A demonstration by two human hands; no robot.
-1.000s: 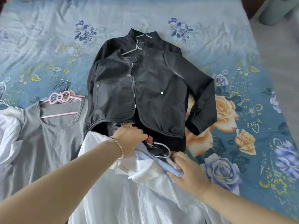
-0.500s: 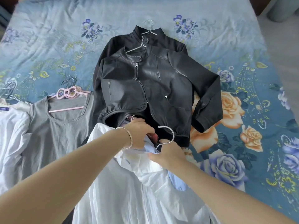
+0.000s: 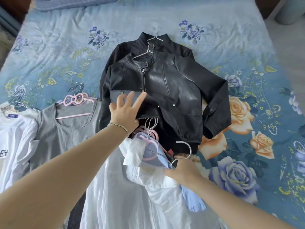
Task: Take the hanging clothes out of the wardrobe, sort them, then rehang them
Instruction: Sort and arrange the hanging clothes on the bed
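Right, the left hand (image 3: 126, 111) is on the black leather jacket (image 3: 173, 86), fingers spread and straight, pushing the jacket's lower front flap up and back on itself. A braided bracelet (image 3: 118, 126) sits on that wrist. Just beside the wrist, a cluster of pink hangers (image 3: 154, 135) with silver hooks pokes out from under the jacket's hem.

The right hand (image 3: 183, 170) is nearer the person. Its fingers are curled round the neck of a metal hanger (image 3: 189, 150), and the hook stands up just beyond the knuckles. A light-blue shirt (image 3: 193, 200) is bunched under that hand. A white garment (image 3: 132, 195) lies between the 2 forearms.

Beyond the left fingertips, another black jacket (image 3: 118, 53) lies under the leather one, each on a white hanger. Outside the left arm there's a grey top (image 3: 66, 134) on a pink bow hanger (image 3: 74, 99), then a white T-shirt (image 3: 14, 138) further out. A blue floral bedsheet (image 3: 247, 113) lies under everything.
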